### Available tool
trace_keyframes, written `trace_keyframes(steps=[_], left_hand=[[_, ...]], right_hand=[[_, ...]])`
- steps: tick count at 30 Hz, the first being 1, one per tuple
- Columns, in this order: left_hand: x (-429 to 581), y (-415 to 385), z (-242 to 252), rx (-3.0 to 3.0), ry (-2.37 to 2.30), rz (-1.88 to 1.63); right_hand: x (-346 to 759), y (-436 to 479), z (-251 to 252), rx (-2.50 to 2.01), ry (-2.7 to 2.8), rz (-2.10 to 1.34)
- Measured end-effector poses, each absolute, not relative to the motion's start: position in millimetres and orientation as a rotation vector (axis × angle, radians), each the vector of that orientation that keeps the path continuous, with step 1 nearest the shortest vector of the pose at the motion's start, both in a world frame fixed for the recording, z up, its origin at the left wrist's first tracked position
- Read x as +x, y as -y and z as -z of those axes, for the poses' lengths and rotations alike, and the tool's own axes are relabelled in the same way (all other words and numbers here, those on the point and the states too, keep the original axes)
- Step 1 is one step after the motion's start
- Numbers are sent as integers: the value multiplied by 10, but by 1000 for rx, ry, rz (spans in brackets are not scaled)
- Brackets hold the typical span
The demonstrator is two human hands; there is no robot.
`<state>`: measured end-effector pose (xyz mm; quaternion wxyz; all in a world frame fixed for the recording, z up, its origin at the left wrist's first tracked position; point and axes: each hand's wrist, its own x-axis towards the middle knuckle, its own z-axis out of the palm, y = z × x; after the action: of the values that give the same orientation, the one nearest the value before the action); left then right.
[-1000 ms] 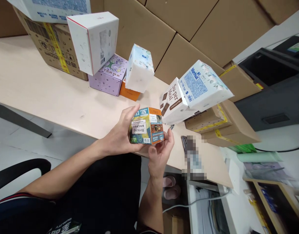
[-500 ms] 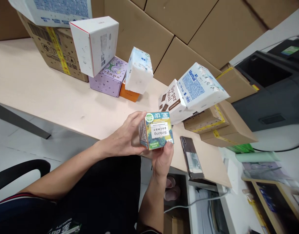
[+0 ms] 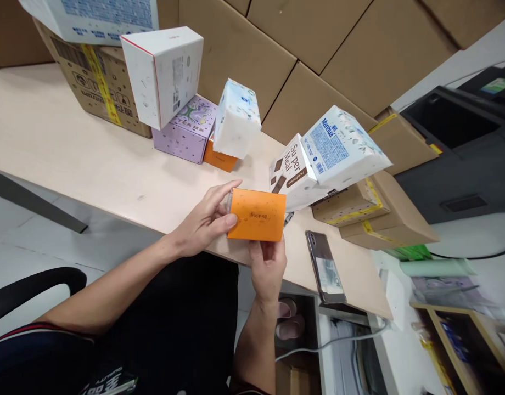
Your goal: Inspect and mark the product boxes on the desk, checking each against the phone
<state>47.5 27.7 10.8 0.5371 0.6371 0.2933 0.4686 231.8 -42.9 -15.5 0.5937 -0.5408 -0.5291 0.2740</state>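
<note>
A small Binking carton (image 3: pixel 257 215) is held between my two hands over the front edge of the table (image 3: pixel 153 203), its plain orange face turned up toward me. My left hand (image 3: pixel 201 222) grips its left end, thumb on the orange face and fingers behind. From below, my right hand (image 3: pixel 269 269) holds the carton's lower right edge; its fingertips are partly hidden behind the box. Just beyond stands a white Su-per Meal box (image 3: pixel 296 174). A pen-like object (image 3: pixel 289 218) shows partly beside the carton.
At the back stand a purple tea box (image 3: pixel 180 144), a white box (image 3: pixel 168 77), a tissue pack (image 3: pixel 238 120) on an orange box (image 3: pixel 219 159), and a Manhua tissue pack (image 3: pixel 338 145). A phone (image 3: pixel 324 266) lies right. Brown cartons (image 3: pixel 236 55) wall the back.
The carton has been turned over in my hands: its printed blue and yellow face gave way to the orange one. My left thumb now lies on that face, and my right hand shifted underneath.
</note>
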Motion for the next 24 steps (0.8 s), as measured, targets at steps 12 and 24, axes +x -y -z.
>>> trace_keyframes(steps=[12,24], left_hand=[[549,-225,-151,1563,-621,-1057],[530,-261,-145,1593,-631,-1107]], right_hand=[[2279,424,24,-1345,1161,-537],[2255,427,81,-1112,1063,-545]])
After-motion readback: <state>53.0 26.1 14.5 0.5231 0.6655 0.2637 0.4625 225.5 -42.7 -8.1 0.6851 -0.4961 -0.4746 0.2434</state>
